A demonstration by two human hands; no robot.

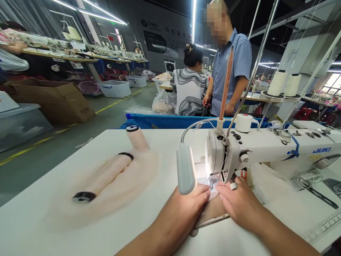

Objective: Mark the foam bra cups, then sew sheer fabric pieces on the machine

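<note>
My left hand (190, 199) lies at the left of the sewing machine's needle, its fingers closed on a small piece of thin white fabric (213, 195). From the other side my right hand (238, 199) grips the same fabric, fingertips close to the presser foot (211, 183). The fabric sits under the foot, lit by the lamp (185, 169). Part of it is hidden by my fingers. The white sewing machine (266, 144) stands above and to the right of both hands. Below the fabric, a brownish plate (213, 211) shows between my wrists.
Pale pink thread cones with dark ends, one lying (106, 174) and one tilted (137, 138), are on the white table (87, 238), within a blurred pinkish patch. At right are black scissors (321, 196) and a clear ruler (325, 222). A standing person (230, 67) and a seated person (190, 85) are beyond.
</note>
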